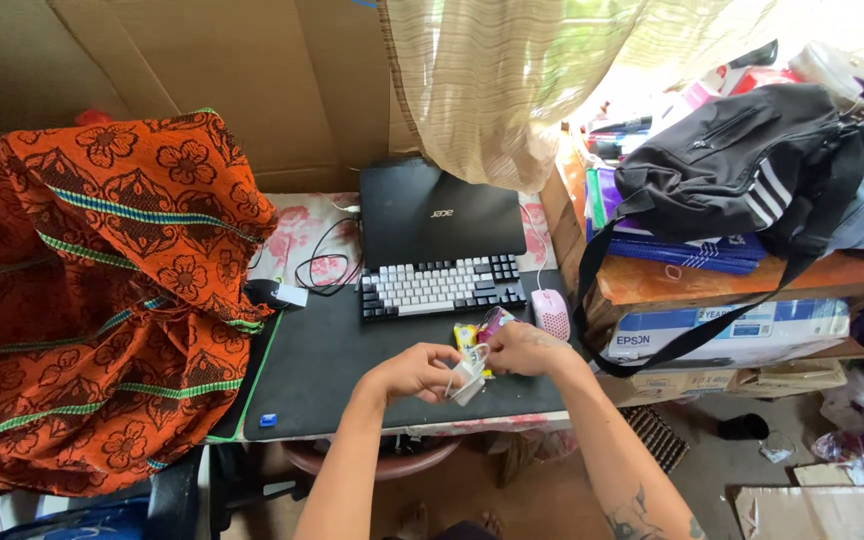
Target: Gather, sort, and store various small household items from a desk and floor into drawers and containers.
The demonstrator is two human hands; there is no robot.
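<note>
Two bare hands meet over the front part of a dark desk mat (332, 370) with a thin green edge. The left hand (414, 372) is curled, its fingers closed around a small white plastic object with a thin white cord (469, 378); the object sits between both hands, just above the mat, near its front edge. The right hand (524, 350) is also closed, its fingers pinching the top of the same white object. Under the right hand I see a small yellow packet (465, 336) and a small pink-purple packet (493, 320); whether the fingers touch them I cannot tell.

Behind the hands lies a mechanical keyboard with white and black keys (441, 285), and behind it a closed black laptop (439, 212). A pale pink computer mouse (552, 312) rests just beside the right hand, at the right end of the keyboard. A black cable (324, 262) loops on the flowered tablecloth at the left of the keyboard. A small blue piece (268, 420) lies on the mat near its front left corner.

At the left, an orange patterned cloth with green stripes (92, 290) hangs over something. At the right, a black sports bag with white stripes (742, 165) sits on a wooden shelf (712, 280), its strap hanging down over a white and blue cardboard box (752, 330). The bag is closed, so its contents are hidden.
</note>
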